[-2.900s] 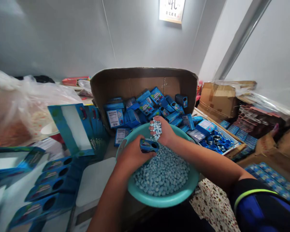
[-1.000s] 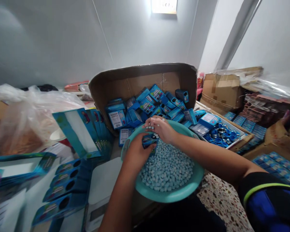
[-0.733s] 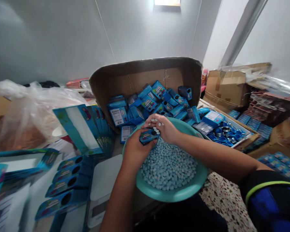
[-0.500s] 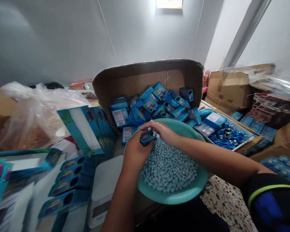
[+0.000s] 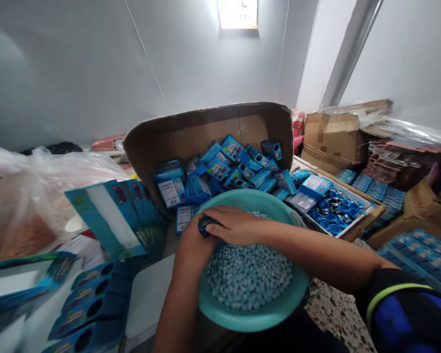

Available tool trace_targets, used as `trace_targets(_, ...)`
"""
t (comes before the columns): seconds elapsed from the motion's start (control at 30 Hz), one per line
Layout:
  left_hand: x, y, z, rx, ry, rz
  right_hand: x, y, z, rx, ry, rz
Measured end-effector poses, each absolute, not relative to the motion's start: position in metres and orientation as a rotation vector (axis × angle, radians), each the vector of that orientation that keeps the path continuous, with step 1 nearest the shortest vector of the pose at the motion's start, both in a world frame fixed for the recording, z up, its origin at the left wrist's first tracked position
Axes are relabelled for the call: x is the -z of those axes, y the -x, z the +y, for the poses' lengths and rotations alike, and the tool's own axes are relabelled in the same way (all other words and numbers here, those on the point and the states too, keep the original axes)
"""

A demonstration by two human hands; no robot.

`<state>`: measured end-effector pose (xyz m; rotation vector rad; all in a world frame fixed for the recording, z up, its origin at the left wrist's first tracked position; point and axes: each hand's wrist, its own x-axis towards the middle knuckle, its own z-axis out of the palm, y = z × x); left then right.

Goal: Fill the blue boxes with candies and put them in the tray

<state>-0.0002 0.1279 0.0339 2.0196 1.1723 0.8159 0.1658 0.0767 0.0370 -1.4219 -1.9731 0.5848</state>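
A small blue candy box is held over the left part of the teal basin. My left hand wraps round the box from the left. From the other side my right hand closes over it, its thumb against the box's face and its fingers across the top. Most of the box is hidden between the hands. Below them, pale blue and white candies fill much of the basin.
Behind the basin, a cardboard carton holds many blue boxes. A tray of blue caps is to the right. Flat box blanks, folded boxes and a white scale lie left. A clear plastic bag stands farther left.
Candies were at the box's opening under my right fingers; now my right hand lies over the box with its thumb against it. The whole view has shifted slightly.
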Motion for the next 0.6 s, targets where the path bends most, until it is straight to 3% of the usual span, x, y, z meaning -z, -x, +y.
trace_targets(0.2, -0.030, 0.001, 0.129, -0.950, -1.934, 1.123, -0.044, -0.166, 0.073, -0.515, 1.376, -2.081)
trace_targets(0.3, -0.031, 0.001, 0.127, -0.903, -1.905, 1.253, -0.043, -0.178, 0.084, -0.516, 1.628, -1.841)
trace_targets(0.47, -0.031, 0.001, 0.125, -0.933, -1.932, 1.246, -0.009, -0.189, 0.097, -0.707, 2.038, -1.784)
trace_targets(0.6, -0.028, 0.003, 0.129, -0.962, -1.994, 1.128, 0.008, -0.176, 0.091, -0.826, 1.918, -1.967)
